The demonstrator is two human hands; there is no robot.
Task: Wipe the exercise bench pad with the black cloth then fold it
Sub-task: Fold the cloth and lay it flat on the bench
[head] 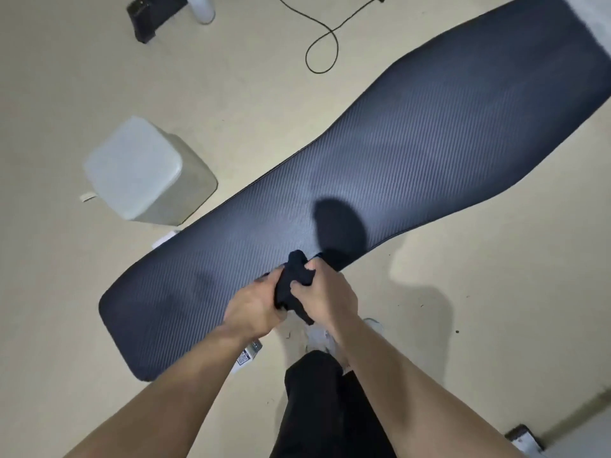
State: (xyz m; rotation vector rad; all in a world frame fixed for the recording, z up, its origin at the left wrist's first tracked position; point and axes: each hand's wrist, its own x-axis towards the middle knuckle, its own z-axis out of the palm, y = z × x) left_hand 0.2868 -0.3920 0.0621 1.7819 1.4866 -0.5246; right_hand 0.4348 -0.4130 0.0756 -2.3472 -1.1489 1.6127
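A long dark ribbed exercise pad [413, 153] lies flat on the beige floor, running from lower left to upper right. The black cloth [292, 285] is bunched up between both hands, held above the pad's near edge. My left hand [254, 304] grips the cloth's left side. My right hand [325, 294] pinches its right side, thumb on top. A loose tail of cloth hangs down below the hands.
A pale square box [145, 170] stands left of the pad. A black cable [322, 44] loops on the floor at the top, near a dark case [152, 14] and a white cylinder [201, 8]. My dark trouser leg [317, 401] and white shoe [319, 338] are below the hands.
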